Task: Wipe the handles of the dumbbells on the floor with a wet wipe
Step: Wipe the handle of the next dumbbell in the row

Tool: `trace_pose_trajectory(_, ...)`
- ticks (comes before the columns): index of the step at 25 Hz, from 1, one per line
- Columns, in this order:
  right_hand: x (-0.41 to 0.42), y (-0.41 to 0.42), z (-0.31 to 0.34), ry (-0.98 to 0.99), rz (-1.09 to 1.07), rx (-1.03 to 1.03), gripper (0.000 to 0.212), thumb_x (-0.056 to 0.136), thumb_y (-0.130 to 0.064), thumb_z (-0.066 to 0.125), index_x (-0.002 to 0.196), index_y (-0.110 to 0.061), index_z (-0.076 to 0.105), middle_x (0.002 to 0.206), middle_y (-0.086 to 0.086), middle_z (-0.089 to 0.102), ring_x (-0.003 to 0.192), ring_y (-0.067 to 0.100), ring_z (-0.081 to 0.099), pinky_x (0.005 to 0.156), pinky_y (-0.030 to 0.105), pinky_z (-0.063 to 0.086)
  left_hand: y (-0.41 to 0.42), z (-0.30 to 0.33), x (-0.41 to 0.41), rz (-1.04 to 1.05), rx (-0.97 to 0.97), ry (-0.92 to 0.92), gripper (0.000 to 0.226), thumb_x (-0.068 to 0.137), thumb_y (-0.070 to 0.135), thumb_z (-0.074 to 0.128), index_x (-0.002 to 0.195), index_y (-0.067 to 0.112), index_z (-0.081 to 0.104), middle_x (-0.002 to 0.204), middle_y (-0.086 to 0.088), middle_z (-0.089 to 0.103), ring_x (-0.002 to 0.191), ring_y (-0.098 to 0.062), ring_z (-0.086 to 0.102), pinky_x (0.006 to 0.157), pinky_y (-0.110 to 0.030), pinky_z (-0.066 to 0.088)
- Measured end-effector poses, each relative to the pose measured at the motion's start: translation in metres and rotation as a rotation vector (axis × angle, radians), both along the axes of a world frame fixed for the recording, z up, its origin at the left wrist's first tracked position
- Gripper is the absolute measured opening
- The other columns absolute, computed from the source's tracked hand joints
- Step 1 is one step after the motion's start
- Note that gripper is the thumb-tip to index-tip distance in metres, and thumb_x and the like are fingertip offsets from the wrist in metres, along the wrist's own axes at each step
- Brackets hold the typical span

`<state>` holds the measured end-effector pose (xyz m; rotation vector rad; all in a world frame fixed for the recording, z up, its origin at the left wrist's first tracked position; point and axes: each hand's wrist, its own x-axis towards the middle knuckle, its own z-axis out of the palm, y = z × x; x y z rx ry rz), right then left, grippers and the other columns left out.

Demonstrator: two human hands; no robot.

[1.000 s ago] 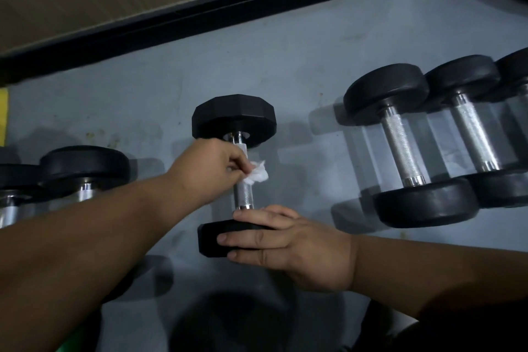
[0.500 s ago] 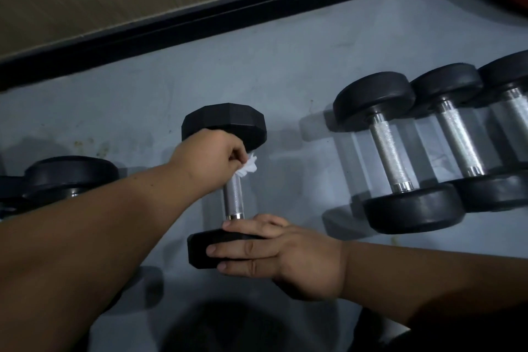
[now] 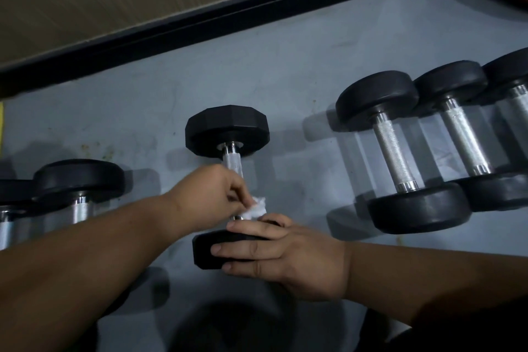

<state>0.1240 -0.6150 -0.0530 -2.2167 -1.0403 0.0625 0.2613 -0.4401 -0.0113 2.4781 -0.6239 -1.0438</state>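
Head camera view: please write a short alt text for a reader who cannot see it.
A person's left hand rubs a white wet wipe on a dumbbell's metal handle, while the right hand lies on its near weight. More dumbbells lie on the grey floor.

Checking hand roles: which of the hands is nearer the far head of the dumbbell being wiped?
Left. The left hand holds the wet wipe on the handle below the far head; the right hand rests on the near head.

Head view, looking steeply down

The single head-worn camera faces forward and down, close above the grey floor [image 3: 285, 66], with the black baseboard [image 3: 200, 23] across the top.
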Motion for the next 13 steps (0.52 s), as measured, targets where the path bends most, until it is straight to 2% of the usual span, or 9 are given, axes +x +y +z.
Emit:
trace_pose_trajectory(2,0.0,0.003,0.0,-0.001,-0.019,0.021,0.052,0.093,-0.003,0.062,0.142,-0.019,0.058,0.159,-0.006,0.041,0.154,0.021,0.019,0.107,0.05,0.036,0.002,0.004,-0.009,-0.015,-0.013,0.118,0.006,0.079,0.025,0.078,0.076,0.03,0.076,0.08,0.017,0.075,0.079,0.004,0.069,0.082,-0.03,0.057)
trace_pose_trajectory(3,0.0,0.004,0.0,-0.002,-0.023,0.028,0.052,0.092,-0.002,0.062,0.141,-0.019,0.059,0.158,-0.006,0.042,0.154,0.022,0.021,0.108,0.05,0.036,0.004,0.003,-0.008,-0.028,-0.007,0.115,0.005,0.079,0.027,0.077,0.077,0.031,0.076,0.08,0.018,0.074,0.079,0.004,0.069,0.082,-0.03,0.057)
trace_pose_trajectory(7,0.0,0.008,0.001,0.0,-0.032,0.021,0.052,0.093,-0.003,0.063,0.142,-0.019,0.058,0.158,-0.006,0.042,0.153,0.022,0.022,0.106,0.05,0.036,0.001,-0.002,0.001,-0.128,0.028,-0.073,0.011,0.077,0.028,0.076,0.08,0.038,0.075,0.08,0.024,0.072,0.079,0.009,0.066,0.078,-0.027,0.057)
trace_pose_trajectory(11,0.001,0.011,0.001,0.028,-0.006,0.022,0.052,0.094,-0.004,0.061,0.143,-0.019,0.057,0.159,-0.006,0.04,0.153,0.024,0.021,0.099,0.051,0.039,-0.007,-0.008,0.022,-0.003,0.004,-0.259,0.016,0.082,0.019,0.07,0.083,0.034,0.074,0.083,0.016,0.073,0.077,0.001,0.065,0.074,-0.021,0.053)
trace_pose_trajectory(13,0.002,0.011,0.002,0.027,-0.008,0.011,0.05,0.096,-0.004,0.057,0.144,-0.02,0.056,0.159,-0.007,0.04,0.153,0.023,0.02,0.099,0.05,0.038,-0.011,-0.011,0.036,0.071,-0.039,-0.336,0.017,0.081,0.017,0.068,0.082,0.033,0.073,0.083,0.015,0.073,0.08,-0.005,0.068,0.076,-0.026,0.055)
